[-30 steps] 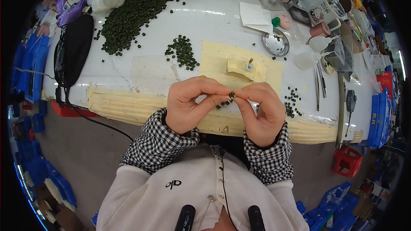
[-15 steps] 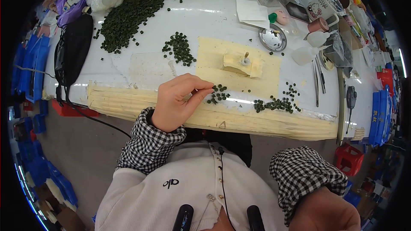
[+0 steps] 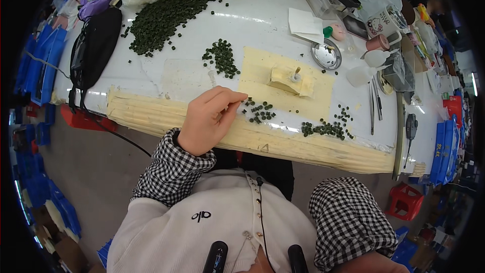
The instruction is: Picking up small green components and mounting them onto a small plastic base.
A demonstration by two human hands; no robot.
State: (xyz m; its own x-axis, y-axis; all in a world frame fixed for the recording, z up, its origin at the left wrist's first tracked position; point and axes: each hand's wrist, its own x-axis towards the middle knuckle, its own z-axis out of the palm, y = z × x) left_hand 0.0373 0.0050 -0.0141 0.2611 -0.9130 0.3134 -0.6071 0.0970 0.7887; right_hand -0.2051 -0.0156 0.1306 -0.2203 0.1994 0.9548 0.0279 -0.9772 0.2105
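My left hand (image 3: 211,120) is over the table's front edge, thumb and forefinger pinched together. Anything between the fingertips is too small to make out. Just beside those fingertips lies a small cluster of dark green pellet-like pieces (image 3: 261,113). Farther right is another cluster of them (image 3: 326,129). A yellowish block (image 3: 288,82) with a short upright peg (image 3: 297,72) stands on a pale yellow sheet (image 3: 255,68) beyond the near cluster. My right hand (image 3: 376,264) is low at the bottom edge, away from the table, mostly cut off, its fingers hidden.
A large heap of green pieces (image 3: 172,12) and a smaller pile (image 3: 221,58) lie farther back. On the right are a round metal dish (image 3: 326,54), tweezers (image 3: 372,108) and a white squeeze bottle (image 3: 357,76). A black pouch (image 3: 98,45) sits left; a red stool (image 3: 405,201) stands below.
The whole view has shifted a little. My left fingertips have drawn slightly left from the near cluster, still pinched. My right hand has sunk farther out of the picture.
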